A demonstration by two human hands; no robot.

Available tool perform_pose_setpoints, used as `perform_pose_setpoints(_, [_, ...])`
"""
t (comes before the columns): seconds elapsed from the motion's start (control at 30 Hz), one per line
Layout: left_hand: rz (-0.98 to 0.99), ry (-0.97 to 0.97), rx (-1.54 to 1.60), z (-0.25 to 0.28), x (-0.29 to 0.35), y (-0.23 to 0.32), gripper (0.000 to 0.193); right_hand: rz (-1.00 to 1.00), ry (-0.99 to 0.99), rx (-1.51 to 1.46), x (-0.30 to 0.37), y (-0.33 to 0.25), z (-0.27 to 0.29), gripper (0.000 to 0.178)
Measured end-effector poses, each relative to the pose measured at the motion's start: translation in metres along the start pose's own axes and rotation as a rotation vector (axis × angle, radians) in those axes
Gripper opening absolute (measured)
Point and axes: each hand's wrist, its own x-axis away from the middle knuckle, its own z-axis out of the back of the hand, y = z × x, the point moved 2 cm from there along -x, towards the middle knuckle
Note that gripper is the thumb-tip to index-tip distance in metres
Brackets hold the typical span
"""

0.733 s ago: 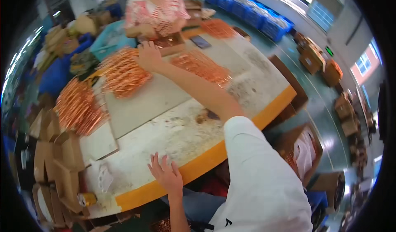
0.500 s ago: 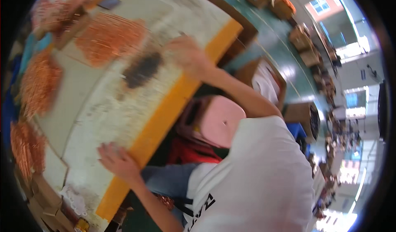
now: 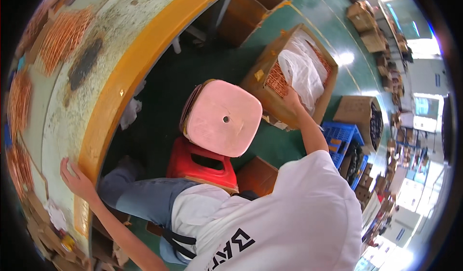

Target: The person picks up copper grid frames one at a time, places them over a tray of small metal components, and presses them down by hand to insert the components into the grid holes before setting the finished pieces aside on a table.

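Note:
My left hand (image 3: 78, 180) rests on the worktable (image 3: 65, 126) by its yellow edge strip, fingers spread and holding nothing. My right arm stretches out to an open cardboard box (image 3: 255, 80) on the floor. There my right hand (image 3: 291, 100) reaches in over the near side, at the lower edge of a crumpled white plastic bag (image 3: 308, 73). Thin copper-coloured pieces (image 3: 277, 80) fill the box beside and beneath the bag. The fingertips of that hand are too small and partly hidden to show whether they grip anything.
A pink stool seat (image 3: 224, 117) sits on a red stool (image 3: 202, 165) between me and the box. Bundles of copper-coloured pieces (image 3: 62, 39) lie along the table's far side. A blue plastic crate (image 3: 340, 136) and another carton (image 3: 354, 112) stand to the right.
My right hand has left the tabletop and swung right to the box of copper-coloured pieces. My left hand stays on the table edge. The view has shifted to the right.

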Motion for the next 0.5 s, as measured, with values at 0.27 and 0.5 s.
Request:
perform_pose_setpoints(0.27, [-0.038, -0.019, -0.201, 0.079, 0.055, -0.005, 0.021, -0.955, -0.107, -0.834, -0.014, -0.094, -0.01, 0.054])
perform_pose_setpoints(0.5, [0.097, -0.098, -0.294, 0.13, 0.122, -0.044, 0.018, -0.281, -0.303, -0.333, -0.118, 0.071, -0.091, 0.054])
